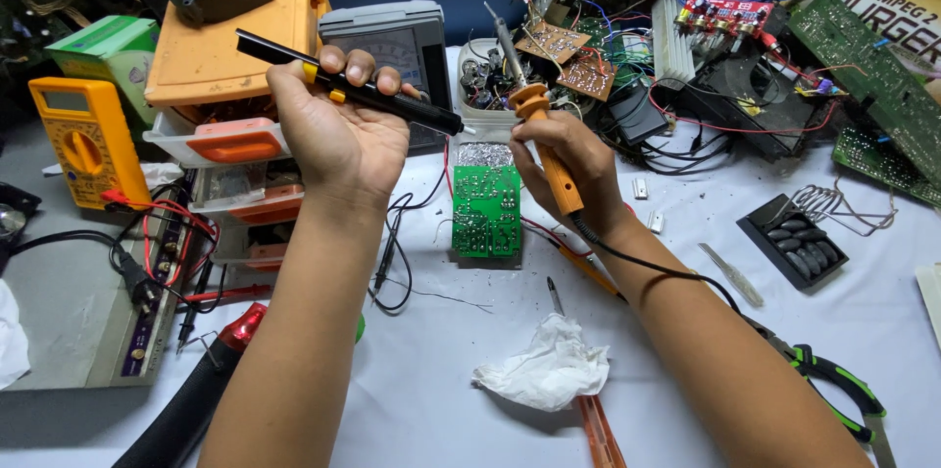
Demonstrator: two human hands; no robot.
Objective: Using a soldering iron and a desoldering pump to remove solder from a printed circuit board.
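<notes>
My left hand (338, 130) is raised above the bench, palm toward me, and grips a long black tool with yellow parts (431, 115), a desoldering pump by its shape, held slantwise with its tip down to the right. My right hand (569, 159) holds an orange-handled soldering iron (549, 149), metal tip pointing up and away, cord trailing along my forearm. Between the hands a green circuit board (486, 210) lies flat on the white cloth, solder side up.
A yellow multimeter (86, 140) and orange parts drawers (230, 51) stand at left. Loose circuit boards and wires (588, 66) crowd the back. A crumpled tissue (549, 370), green-handled pliers (833, 380), a black solder-tip holder (794, 238) and a red-capped tool (211, 370) lie near me.
</notes>
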